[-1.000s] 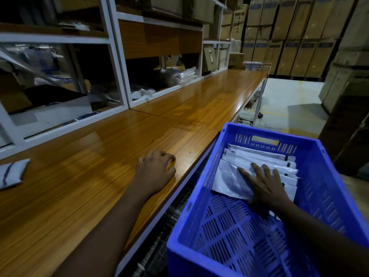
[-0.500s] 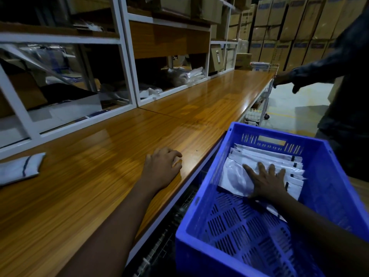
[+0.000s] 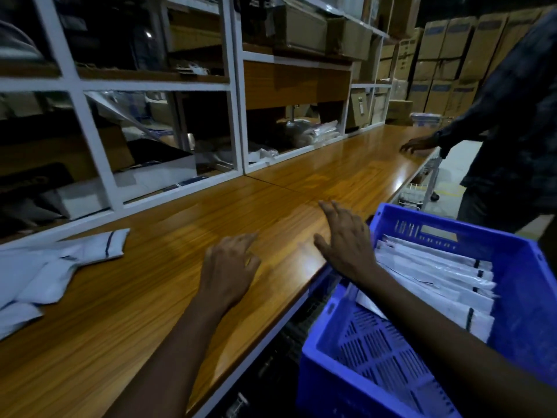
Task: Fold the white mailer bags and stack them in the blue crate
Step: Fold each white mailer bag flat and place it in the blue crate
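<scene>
Far left on the desk [image 3: 144, 321]: a loose pile of white mailer bags [image 3: 51, 267], well apart from your hands. Shelf [image 3: 99, 164] behind it holds cartons and plastic-wrapped goods, too dark to tell which. Your left hand [image 3: 229, 267] is mid-desk, palm down, fingers loosely bent, holding nothing. Your right hand [image 3: 343, 245] is over the desk edge just beside the blue crate [image 3: 524, 312], fingers spread, empty; can't tell if it touches the wood. In the crate, folded bags [image 3: 437, 279] are stacked at the far end, with the near half showing slotted floor. Another person's hand [image 3: 417, 145] rests on the desk far right.
</scene>
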Demonstrator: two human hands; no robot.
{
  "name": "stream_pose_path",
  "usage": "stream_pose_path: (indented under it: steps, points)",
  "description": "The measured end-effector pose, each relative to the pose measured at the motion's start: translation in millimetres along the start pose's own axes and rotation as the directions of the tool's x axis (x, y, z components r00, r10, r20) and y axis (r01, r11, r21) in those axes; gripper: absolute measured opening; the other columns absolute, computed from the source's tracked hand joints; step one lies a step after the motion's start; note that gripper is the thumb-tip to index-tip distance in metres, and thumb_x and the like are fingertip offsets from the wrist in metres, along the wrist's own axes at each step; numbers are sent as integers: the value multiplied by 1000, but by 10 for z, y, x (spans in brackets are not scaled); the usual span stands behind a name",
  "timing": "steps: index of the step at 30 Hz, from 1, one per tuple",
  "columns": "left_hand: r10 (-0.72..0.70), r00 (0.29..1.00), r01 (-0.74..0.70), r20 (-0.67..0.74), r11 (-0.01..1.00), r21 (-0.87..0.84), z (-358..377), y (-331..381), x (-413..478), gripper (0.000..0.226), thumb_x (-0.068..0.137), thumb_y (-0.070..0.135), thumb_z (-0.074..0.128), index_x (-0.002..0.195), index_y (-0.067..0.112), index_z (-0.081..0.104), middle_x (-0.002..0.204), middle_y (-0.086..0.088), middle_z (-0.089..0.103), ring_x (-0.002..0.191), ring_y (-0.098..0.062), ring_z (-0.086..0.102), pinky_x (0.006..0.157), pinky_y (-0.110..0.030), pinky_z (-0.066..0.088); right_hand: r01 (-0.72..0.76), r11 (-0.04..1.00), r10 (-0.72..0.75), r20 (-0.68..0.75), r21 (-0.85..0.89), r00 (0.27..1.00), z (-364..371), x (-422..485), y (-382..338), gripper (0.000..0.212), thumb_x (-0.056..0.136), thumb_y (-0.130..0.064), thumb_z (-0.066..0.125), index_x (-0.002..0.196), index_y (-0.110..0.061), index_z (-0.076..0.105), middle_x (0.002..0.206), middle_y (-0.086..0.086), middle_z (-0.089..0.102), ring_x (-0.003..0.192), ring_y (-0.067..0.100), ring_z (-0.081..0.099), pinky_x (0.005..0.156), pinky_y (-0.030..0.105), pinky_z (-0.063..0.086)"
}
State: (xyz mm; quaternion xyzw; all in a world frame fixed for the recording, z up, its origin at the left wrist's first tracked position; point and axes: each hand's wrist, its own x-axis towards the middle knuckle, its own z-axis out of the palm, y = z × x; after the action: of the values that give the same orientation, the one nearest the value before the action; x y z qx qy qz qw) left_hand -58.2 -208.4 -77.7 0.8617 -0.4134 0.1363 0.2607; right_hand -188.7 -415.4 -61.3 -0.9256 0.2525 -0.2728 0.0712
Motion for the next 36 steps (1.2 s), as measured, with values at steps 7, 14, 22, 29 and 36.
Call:
stream_pose_path:
  steps: [7, 14, 22, 29, 36]
  points:
    - [-156, 980, 169, -127, 981, 97, -536, -730, -444, 48, 83, 37, 46, 126, 27, 64, 124, -4, 66, 115, -26, 56, 94, -47, 39, 295, 934, -326, 140, 204, 935, 364, -30, -1203, 66, 94, -47, 52, 152, -31, 26, 146, 6, 40, 129, 28, 40, 98, 47, 43]
    - [-255, 927, 315, -275, 926, 206, -1088, -1477, -1009, 38, 78, 32, 51, 108, 25, 73, 105, -5, 72, 98, -30, 63, 80, -44, 48, 454, 852, -502, 159, 260, 850, 772, -374, -2295, 50, 96, -43, 50, 143, -27, 43, 133, 7, 49, 119, 30, 47, 91, 45, 45]
    - [-332, 837, 474, -434, 837, 274, -1284, -1925, -1175, 32, 78, 33, 52, 98, 26, 77, 106, -3, 72, 97, -30, 62, 79, -42, 47, 515, 834, -547, 180, 197, 817, 1156, -308, -2816, 44, 94, -43, 48, 135, -27, 50, 133, 5, 50, 118, 29, 47, 91, 43, 40]
    - [-392, 807, 555, -443, 759, 340, -1283, -2113, -884, 32, 93, 37, 54, 121, 30, 68, 135, 0, 58, 125, -26, 46, 102, -45, 30, 420, 897, -443, 283, 141, 851, 1313, -21, -2909, 40, 92, -48, 46, 121, -25, 58, 128, 8, 51, 119, 33, 45, 90, 45, 38]
    - [-627, 745, 642, -227, 584, 496, -1176, -2446, -820, 55, 104, 40, 31, 156, 29, 18, 165, -9, 9, 147, -41, 11, 116, -59, 14, 432, 890, -455, 260, 144, 851, 1372, -5, -2879, 38, 94, -47, 44, 123, -25, 57, 125, 6, 51, 117, 32, 44, 89, 44, 35]
